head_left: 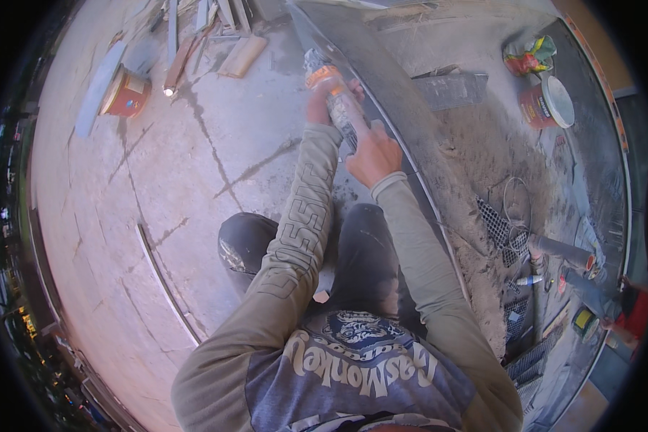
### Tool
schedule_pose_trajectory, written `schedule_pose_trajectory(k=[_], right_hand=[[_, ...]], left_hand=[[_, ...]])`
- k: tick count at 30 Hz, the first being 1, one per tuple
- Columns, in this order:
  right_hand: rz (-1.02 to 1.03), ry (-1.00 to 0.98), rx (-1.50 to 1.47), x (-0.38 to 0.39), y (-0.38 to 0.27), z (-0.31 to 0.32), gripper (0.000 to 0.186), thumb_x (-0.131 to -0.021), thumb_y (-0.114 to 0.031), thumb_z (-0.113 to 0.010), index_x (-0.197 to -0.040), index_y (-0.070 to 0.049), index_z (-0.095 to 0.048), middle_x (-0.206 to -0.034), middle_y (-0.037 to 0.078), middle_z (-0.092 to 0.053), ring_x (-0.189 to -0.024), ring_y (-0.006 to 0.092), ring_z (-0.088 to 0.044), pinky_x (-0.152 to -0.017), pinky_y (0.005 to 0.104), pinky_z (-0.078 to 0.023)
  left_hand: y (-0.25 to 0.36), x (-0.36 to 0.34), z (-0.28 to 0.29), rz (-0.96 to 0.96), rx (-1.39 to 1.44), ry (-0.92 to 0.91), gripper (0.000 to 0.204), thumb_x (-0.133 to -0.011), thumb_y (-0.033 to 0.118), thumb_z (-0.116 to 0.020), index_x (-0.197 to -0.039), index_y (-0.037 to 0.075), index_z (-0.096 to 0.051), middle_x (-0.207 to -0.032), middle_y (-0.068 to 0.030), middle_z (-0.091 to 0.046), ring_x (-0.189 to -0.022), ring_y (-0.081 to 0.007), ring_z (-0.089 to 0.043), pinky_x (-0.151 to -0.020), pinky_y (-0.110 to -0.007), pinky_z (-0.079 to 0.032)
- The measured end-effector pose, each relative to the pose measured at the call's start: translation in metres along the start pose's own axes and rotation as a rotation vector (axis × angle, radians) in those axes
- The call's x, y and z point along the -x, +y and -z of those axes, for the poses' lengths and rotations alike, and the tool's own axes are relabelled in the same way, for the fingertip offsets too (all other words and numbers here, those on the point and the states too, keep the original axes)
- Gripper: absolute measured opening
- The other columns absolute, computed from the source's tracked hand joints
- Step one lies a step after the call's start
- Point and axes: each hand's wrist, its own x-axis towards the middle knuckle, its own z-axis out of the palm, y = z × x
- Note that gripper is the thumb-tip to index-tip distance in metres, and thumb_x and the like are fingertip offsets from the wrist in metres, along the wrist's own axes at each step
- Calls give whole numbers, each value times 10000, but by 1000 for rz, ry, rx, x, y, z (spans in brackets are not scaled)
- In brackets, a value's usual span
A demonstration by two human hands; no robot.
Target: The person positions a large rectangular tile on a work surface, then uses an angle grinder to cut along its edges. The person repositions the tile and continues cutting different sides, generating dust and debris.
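My left hand [318, 106] and right hand [373, 155] are both wrapped tight around a sealant cartridge [336, 97]. Its far end rests against the long grey panel [381, 79] lying on the cracked concrete floor [194, 187].

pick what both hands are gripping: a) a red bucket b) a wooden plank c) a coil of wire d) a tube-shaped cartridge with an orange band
d: the left hand and the right hand both close around the cartridge, held along the edge of a dark slab, while the red bucket stands apart on the concrete floor.
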Motion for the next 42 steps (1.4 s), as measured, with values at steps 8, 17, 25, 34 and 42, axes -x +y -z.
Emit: schedule_pose_trajectory(k=[8,17,25,34,42], right_hand=[[118,57,51,-32,-23,7,998,-736,-124,-760,-1590,-418,-336,-1032,207,-605,-845,406,-706,-759,492,-571],[14,11,37,-80,-32,-13,992,-757,-148,-748,-1609,-385,-298,-1088,223,-629,-913,423,-714,-814,499,-575],[-30,-34,26,-63,-22,-13,1019,-750,-142,-734,-1619,-394,-264,-1086,238,-638,-939,440,-704,-845,500,-568],[-34,-50,49,-45,-14,-10,988,-777,-156,-728,-1611,-421,-271,-1064,241,-643,-914,436,-710,-821,501,-575],[-4,-59,26,-29,-7,-3,966,-800,-154,-711,-1614,-421,-265,-1038,247,-641,-883,440,-705,-807,514,-562]], left_hand=[[41,-26,0,-58,47,-104,555,-879,310,-698,-1228,-68,-490,-1074,-240,-660,-960,-389,-693,-958,-536,-573],[66,-75,10,78,-26,-51,575,-875,295,-709,-1247,-82,-484,-1069,-236,-647,-904,-348,-694,-831,-480,-627],[39,-59,8,14,-32,10,533,-873,271,-690,-1216,-65,-460,-980,-209,-653,-861,-331,-687,-827,-455,-628],[27,-48,11,33,-37,-32,557,-864,287,-688,-1228,-75,-470,-973,-206,-660,-844,-323,-687,-793,-419,-621],[14,-26,7,-7,17,-12,517,-882,242,-672,-1227,-96,-491,-1032,-222,-652,-884,-325,-693,-842,-426,-622]])
